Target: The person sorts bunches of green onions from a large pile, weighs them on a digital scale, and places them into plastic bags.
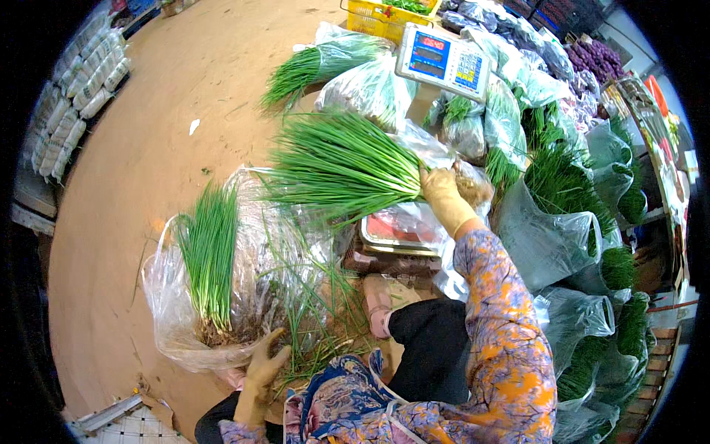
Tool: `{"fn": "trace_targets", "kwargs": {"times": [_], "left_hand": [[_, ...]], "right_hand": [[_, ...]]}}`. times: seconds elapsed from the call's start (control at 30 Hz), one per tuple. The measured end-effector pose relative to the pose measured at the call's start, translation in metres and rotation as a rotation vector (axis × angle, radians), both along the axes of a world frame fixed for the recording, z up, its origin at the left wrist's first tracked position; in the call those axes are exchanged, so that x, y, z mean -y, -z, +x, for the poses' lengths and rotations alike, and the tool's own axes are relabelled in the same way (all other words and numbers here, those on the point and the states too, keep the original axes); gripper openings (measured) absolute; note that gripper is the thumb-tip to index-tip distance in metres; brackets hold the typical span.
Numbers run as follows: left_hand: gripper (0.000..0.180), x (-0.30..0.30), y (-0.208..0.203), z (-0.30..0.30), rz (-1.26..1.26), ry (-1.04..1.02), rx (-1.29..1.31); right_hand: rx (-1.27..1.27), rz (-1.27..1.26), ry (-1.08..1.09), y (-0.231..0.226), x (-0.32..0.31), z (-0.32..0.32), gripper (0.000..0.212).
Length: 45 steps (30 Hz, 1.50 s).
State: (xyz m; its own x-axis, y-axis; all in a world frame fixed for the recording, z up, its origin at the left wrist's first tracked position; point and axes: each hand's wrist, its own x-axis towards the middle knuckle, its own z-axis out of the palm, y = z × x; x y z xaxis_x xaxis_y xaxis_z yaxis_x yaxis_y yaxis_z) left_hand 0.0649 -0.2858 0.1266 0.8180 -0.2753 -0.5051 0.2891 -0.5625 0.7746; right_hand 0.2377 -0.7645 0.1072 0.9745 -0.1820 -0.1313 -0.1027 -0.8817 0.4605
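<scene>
My right hand (449, 198), in a tan rubber glove, is closed around the white base of a large bunch of scallions (344, 164). Its long green leaves fan out to the left, beside the metal pan of a weighing scale (399, 246); whether the bunch touches the pan I cannot tell. Gloved the same way, my left hand (262, 372) is open, fingers apart, at the near edge of a clear plastic bag (166, 300) on the floor. More scallions (208, 255) with soil-covered roots lie in that bag, and loose leaves (314, 325) are scattered to its right.
The scale's display (442, 61) stands beyond the bunch. Behind it is a yellow basket (373, 21). Bagged greens (370, 92) and many clear bags (551, 229) of green leaves crowd the right. White bundles (89, 70) are stacked at far left, and purple produce (595, 59) lies at far right.
</scene>
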Motion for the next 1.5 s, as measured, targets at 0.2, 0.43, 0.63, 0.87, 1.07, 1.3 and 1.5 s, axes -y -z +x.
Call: {"fn": "trace_targets", "kwargs": {"times": [0.2,0.43,0.63,0.87,1.07,1.3,1.5], "left_hand": [[0.045,-0.025,-0.039,-0.011,-0.089,-0.049,-0.014],[0.043,-0.039,0.014,-0.025,-0.080,-0.072,0.031],[0.044,-0.024,-0.016,-0.028,-0.023,-0.089,-0.023],[0.046,-0.030,0.005,-0.040,0.034,-0.094,0.088],[0.053,-0.063,0.033,-0.047,0.065,-0.215,0.117],[0.043,-0.125,0.011,-0.027,0.203,-0.377,0.352],[0.039,-0.164,-0.073,-0.009,0.232,-0.598,0.465]], "right_hand": [[-0.194,0.190,-0.152,-0.053,0.020,-0.014,0.064],[-0.114,0.292,-0.131,-0.099,-0.001,-0.031,0.058],[0.185,0.318,-0.329,-0.126,-0.014,-0.058,0.044],[0.235,0.765,-0.607,-0.090,-0.087,-0.100,0.031],[0.151,0.935,-0.595,-0.096,-0.141,-0.140,0.033],[0.230,1.135,-0.358,-0.060,-0.156,-0.169,0.026],[-0.049,1.117,-0.273,-0.064,-0.185,-0.181,0.033]]}}
